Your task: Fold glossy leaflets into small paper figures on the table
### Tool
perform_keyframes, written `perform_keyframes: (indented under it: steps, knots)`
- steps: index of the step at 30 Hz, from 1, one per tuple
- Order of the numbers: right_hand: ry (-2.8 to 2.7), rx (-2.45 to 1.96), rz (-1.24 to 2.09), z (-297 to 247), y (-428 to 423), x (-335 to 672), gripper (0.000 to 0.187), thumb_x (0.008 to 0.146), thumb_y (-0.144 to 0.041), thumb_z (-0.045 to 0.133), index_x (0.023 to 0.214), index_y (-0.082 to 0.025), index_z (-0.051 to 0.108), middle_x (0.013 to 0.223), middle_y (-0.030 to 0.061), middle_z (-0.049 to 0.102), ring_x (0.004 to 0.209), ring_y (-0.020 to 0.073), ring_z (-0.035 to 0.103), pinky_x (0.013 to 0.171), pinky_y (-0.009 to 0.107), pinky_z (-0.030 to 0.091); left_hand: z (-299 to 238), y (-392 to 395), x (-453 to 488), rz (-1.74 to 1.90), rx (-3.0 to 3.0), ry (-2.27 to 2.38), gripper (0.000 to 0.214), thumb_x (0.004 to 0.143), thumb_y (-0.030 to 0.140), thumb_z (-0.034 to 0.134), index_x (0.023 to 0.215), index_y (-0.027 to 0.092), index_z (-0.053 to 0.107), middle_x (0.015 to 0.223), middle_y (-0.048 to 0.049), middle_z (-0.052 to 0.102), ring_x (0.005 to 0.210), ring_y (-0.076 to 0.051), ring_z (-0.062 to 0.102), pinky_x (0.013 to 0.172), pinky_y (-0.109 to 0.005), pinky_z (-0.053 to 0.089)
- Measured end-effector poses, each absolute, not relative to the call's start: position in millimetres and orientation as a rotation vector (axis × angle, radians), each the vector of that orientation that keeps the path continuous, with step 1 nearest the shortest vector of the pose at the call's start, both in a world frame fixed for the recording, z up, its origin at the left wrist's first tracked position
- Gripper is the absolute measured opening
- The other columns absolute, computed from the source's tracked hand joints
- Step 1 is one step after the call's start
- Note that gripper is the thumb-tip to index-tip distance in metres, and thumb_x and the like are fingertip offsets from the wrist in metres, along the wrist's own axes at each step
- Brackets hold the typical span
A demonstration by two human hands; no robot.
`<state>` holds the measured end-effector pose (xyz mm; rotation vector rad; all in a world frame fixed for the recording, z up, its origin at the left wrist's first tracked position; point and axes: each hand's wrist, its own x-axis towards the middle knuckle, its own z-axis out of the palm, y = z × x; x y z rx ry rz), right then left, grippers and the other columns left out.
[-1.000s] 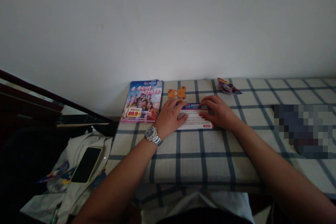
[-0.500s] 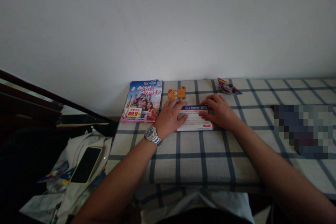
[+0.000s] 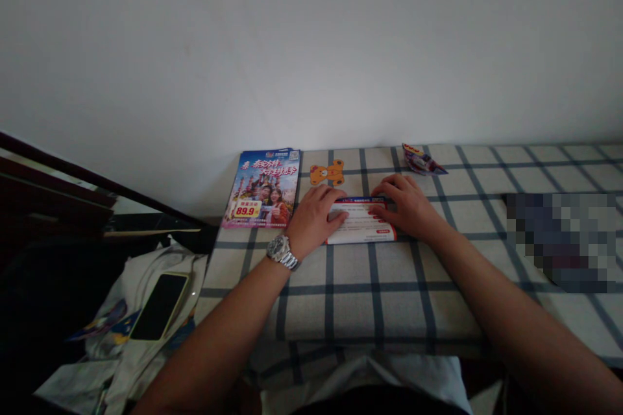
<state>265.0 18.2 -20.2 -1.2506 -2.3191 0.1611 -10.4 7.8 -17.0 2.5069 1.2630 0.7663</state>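
A printed flyer, white with a blue band along its far edge and red labels, lies crosswise on the checked tablecloth. My left hand, a metal watch on its wrist, grips the flyer's left side, thumb on the printed face and fingers over the far edge. On the right side my right hand holds it the same way. The blue band tilts up and bends between the hands. An orange bear cutout lies just beyond my left fingers. Left of that hand is a stack of colourful flyers.
A folded purple paper piece stands near the wall at the back. On the right lies a dark blurred item. Lower left, a phone rests on white bags beside the table edge.
The flyer's far edge has bent over slightly towards me, so its blue band looks narrower. Both hands stay in nearly the same place.
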Motion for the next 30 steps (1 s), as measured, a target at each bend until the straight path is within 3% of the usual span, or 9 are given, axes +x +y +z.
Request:
perform_keyframes:
  steps: [11, 30]
  knots:
    - [-2.316, -1.260, 0.181, -19.3, 18.4, 265.9, 0.023, 0.095, -0.040, 0.072, 0.111, -0.024, 0.070, 0.114, 0.0127, 0.064, 0.107, 0.0347, 0.061, 0.094, 0.055, 0.054, -15.9, 8.7, -12.3, 0.786, 2.503, 1.245, 0.025, 0.096, 0.023, 0.072, 0.120, 0.024, 0.067, 0.119, -0.0056, 0.064, 0.115, -0.027, 0.060, 0.104, -0.050, 0.054]
    - [-2.271, -1.253, 0.296, -17.3, 20.2, 269.1, 0.017, 0.094, -0.037, 0.073, 0.106, -0.025, 0.073, 0.114, 0.0108, 0.066, 0.107, 0.0322, 0.063, 0.096, 0.051, 0.053, -13.7, 8.6, -12.6, 0.751, 2.421, 1.336, 0.031, 0.095, 0.019, 0.072, 0.125, 0.023, 0.065, 0.122, -0.0056, 0.065, 0.117, -0.027, 0.060, 0.106, -0.047, 0.052]
